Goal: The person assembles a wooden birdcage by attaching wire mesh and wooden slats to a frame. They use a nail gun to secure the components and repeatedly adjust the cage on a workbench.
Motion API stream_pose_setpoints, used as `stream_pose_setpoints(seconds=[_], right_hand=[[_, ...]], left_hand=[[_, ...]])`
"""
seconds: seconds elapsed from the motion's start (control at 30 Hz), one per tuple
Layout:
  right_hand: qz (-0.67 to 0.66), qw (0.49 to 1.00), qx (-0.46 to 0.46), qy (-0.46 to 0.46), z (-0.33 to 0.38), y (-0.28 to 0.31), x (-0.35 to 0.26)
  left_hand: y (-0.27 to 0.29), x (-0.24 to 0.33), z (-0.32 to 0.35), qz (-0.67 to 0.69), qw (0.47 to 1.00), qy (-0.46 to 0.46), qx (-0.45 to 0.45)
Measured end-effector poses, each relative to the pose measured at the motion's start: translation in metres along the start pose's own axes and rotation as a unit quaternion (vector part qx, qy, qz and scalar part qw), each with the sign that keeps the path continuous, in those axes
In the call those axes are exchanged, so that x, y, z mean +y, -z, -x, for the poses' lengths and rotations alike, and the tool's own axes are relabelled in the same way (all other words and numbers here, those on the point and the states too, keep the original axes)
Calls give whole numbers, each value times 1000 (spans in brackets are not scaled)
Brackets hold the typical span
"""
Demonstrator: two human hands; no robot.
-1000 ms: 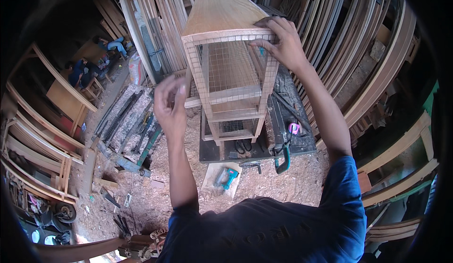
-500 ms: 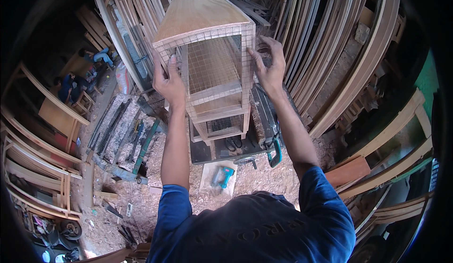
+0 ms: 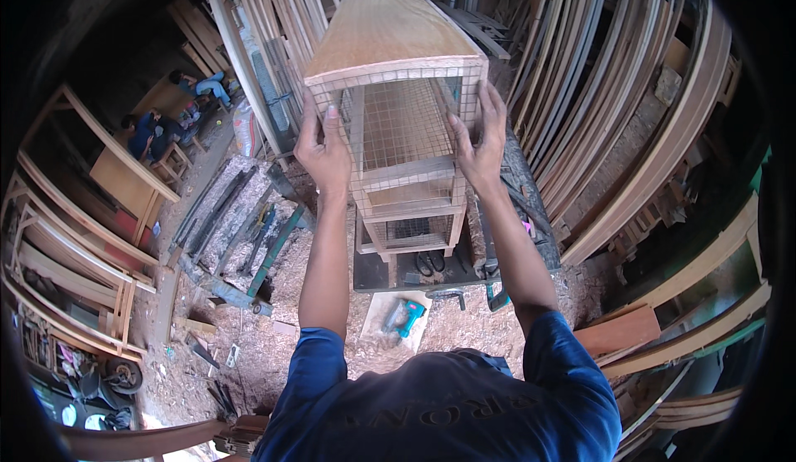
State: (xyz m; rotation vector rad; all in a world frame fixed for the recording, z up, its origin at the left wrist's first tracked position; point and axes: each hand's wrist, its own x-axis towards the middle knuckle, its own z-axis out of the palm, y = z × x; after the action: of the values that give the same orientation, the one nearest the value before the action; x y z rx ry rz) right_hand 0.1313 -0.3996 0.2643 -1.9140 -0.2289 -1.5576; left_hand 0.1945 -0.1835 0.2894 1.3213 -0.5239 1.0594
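Note:
A wooden cage point(image 3: 398, 35) with a solid plywood top and a wire mesh front stands on a dark workbench point(image 3: 371, 271). My left hand point(image 3: 325, 154) grips its left front edge near the top, thumb on the mesh side and fingers along the outer side. On the opposite edge my right hand point(image 3: 482, 145) holds at about the same height, its thumb against the mesh and its fingers along the side. Lower rails divide the front, and dark mesh shows in the bottom compartment. The cage's back is hidden.
A teal power tool point(image 3: 406, 319) lies on a board over the shaving-covered floor. Scissors point(image 3: 429, 263) rest on the bench edge. Long planks point(image 3: 601, 72) lean at the right. A low stand with metal bars point(image 3: 274, 251) is at left. Two people point(image 3: 149, 135) sit far left.
The cage and both hands appear farther right in the picture, as the whole view has shifted. My right hand's fingers, raised off the cage before, now lie along its side.

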Motion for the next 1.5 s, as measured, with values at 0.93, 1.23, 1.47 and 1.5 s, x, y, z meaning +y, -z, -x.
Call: stream_pose_setpoints(seconds=[0.93,1.23,1.47,1.5], right_hand=[[103,985,0,142,6,-10,33],[119,985,-1,127,-1,-6,33],[153,979,4,134,-1,-8,39],[151,980,6,133,-1,-9,39]], left_hand=[[-3,-17,-1,-24,999,-43,11],[-7,-24,-8,-117,974,-192,19],[-9,-27,-8,-129,968,-214,35],[-9,-26,-8,-139,965,-222,32]])
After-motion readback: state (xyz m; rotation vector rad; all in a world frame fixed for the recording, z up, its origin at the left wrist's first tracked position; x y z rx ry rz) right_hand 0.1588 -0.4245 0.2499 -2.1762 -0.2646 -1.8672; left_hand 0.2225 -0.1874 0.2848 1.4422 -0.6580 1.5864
